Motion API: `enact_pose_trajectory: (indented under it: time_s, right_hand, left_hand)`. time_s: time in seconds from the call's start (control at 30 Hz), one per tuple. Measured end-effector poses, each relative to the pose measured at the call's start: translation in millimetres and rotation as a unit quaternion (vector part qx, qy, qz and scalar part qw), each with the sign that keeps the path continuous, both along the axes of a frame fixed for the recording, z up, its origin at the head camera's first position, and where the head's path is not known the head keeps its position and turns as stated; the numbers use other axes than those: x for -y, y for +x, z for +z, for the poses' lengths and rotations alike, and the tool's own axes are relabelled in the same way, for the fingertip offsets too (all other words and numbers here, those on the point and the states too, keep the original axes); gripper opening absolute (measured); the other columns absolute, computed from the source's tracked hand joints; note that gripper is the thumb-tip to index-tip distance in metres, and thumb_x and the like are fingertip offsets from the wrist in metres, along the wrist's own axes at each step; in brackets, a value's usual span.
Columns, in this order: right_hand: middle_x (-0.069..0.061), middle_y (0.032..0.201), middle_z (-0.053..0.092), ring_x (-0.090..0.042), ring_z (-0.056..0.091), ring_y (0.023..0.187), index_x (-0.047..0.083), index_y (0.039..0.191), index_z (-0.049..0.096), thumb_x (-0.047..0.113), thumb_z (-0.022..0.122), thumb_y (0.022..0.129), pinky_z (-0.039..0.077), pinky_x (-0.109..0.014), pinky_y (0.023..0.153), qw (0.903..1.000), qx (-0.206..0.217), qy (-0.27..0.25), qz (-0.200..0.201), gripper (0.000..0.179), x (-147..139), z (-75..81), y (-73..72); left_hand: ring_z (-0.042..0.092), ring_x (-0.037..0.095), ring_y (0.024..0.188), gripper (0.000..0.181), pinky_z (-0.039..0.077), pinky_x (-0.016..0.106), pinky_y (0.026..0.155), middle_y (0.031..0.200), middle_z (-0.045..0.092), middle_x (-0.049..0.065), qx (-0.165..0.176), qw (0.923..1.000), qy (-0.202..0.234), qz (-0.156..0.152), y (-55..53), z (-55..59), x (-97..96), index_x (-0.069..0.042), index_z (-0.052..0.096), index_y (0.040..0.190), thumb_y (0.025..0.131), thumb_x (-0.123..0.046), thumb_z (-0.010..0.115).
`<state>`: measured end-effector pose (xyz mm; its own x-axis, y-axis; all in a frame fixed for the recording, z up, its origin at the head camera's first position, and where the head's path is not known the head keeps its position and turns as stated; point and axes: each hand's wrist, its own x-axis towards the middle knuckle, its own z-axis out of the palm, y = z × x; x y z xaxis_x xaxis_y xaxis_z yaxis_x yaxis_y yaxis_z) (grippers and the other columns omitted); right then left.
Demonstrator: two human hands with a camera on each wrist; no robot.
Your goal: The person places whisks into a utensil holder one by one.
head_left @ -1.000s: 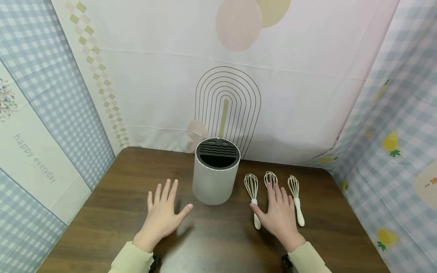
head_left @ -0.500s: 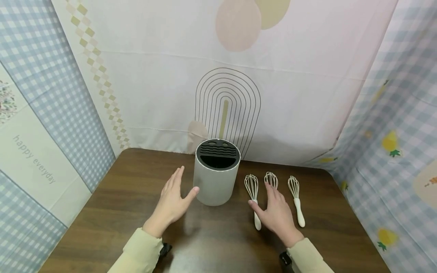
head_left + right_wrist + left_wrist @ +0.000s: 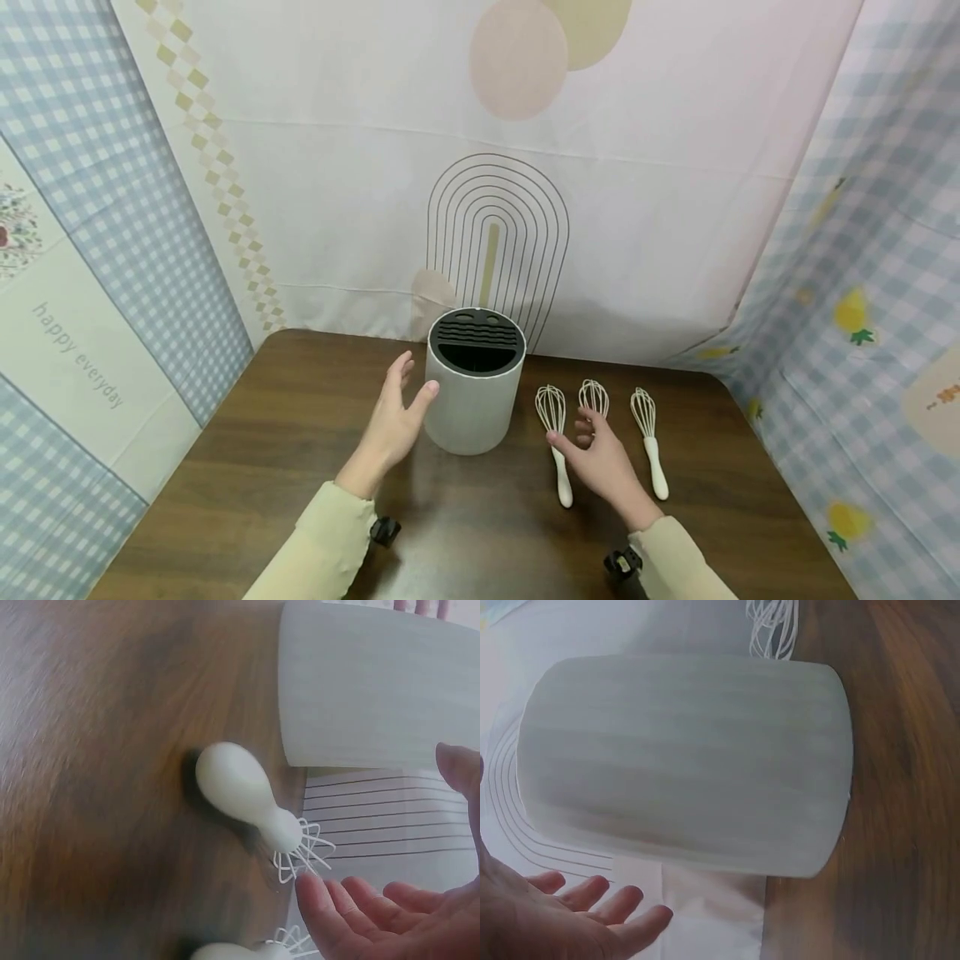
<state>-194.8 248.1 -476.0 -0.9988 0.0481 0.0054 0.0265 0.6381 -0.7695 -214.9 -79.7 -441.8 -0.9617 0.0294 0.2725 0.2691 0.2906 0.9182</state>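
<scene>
A light grey cylindrical knife holder point(image 3: 471, 417) with a black slotted top stands upright near the table's back edge. Just left of it, my left hand point(image 3: 390, 425) hovers with its fingers loosely bent and nothing in it; the left wrist view shows a gap between the fingers and the holder point(image 3: 690, 765). Three white whisks lie to the right: a left whisk point(image 3: 561, 479), a middle whisk point(image 3: 594, 395) and a right whisk point(image 3: 654, 458). Above the middle one, hiding its handle, my right hand point(image 3: 602, 462) hangs with relaxed fingers, holding nothing.
The brown wooden table point(image 3: 247, 500) backs onto a white patterned cloth point(image 3: 360, 208). Blue checked cloths hang on the left point(image 3: 97, 150) and right point(image 3: 847, 383) sides. Each wrist carries a small black camera mount point(image 3: 385, 531).
My left hand has moved right and up towards the knife holder and turned its palm inward. The right hand has drawn its fingers in slightly over the middle whisk. Holder and whisks stay put.
</scene>
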Motion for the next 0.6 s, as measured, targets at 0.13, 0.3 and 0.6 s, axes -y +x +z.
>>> enact_pose_trajectory:
  time_s: [0.13,0.3,0.6]
  right_hand:
    - [-0.020,0.134,0.052,-0.032,0.054,0.117,0.011,0.145,0.035,0.056,0.070,0.081,0.048,-0.045,0.090,0.9993,0.016,-0.034,-0.005,0.085,-1,-1.3,-3.4]
    - [-0.022,0.129,0.055,-0.034,0.057,0.113,0.006,0.143,0.038,0.052,0.072,0.081,0.049,-0.045,0.089,0.9991,0.019,-0.037,-0.005,0.085,-1,-5.2,-5.2]
    - [-0.023,0.129,0.054,-0.034,0.057,0.112,0.003,0.144,0.038,0.051,0.072,0.082,0.050,-0.045,0.087,0.9986,0.028,-0.045,-0.006,0.085,-2,-9.5,-5.0]
  left_hand:
    - [0.036,0.037,0.135,0.066,0.030,0.050,0.108,0.148,0.036,0.020,0.016,0.9979,0.060,-0.017,-9.0,5.7,-3.4,-0.009,0.025,0.150,0.098,-0.039,0.053]
    - [0.033,0.038,0.136,0.061,0.028,0.047,0.110,0.146,0.037,0.026,0.030,0.9927,0.112,-0.036,-21.3,14.3,-4.1,0.001,0.027,0.148,0.100,-0.025,0.052]
    - [0.040,0.029,0.132,0.054,0.034,0.040,0.107,0.142,0.044,0.019,0.022,0.9919,0.123,-0.026,-38.5,20.9,-11.7,-0.001,0.036,0.145,0.100,-0.024,0.054]
